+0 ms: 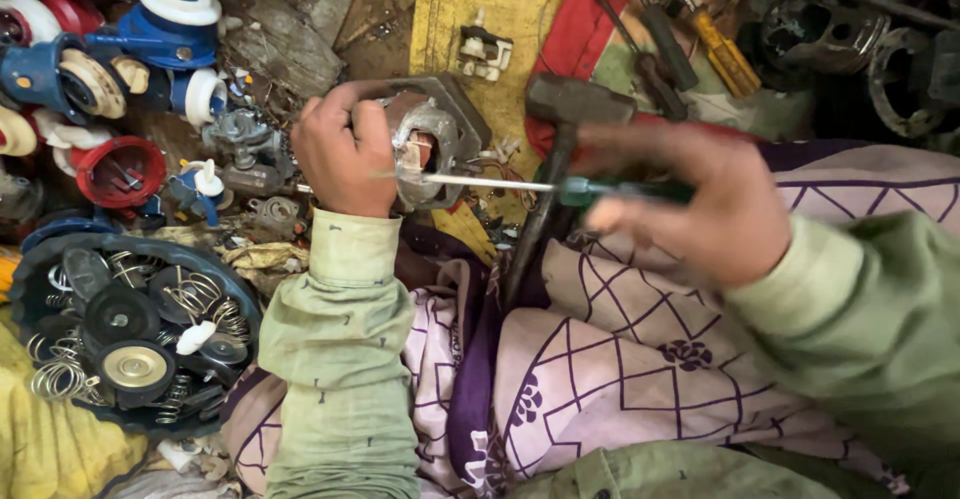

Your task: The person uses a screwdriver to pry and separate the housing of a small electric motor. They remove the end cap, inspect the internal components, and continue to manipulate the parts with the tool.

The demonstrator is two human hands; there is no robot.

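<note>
Soft even daylight, motion-blurred right hand (700, 204)

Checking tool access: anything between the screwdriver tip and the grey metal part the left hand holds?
Nothing visible. The right hand holds the green-handled screwdriver, whose shaft runs bare to the grey metal part gripped by the left hand. The hammer lies under the shaft, not across it. The tip's seat is too blurred to confirm.

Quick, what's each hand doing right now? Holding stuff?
Left hand: closed around a grey metal motor part, steadying it.
Right hand: closed on a green-handled screwdriver, its tip at the part.
</note>
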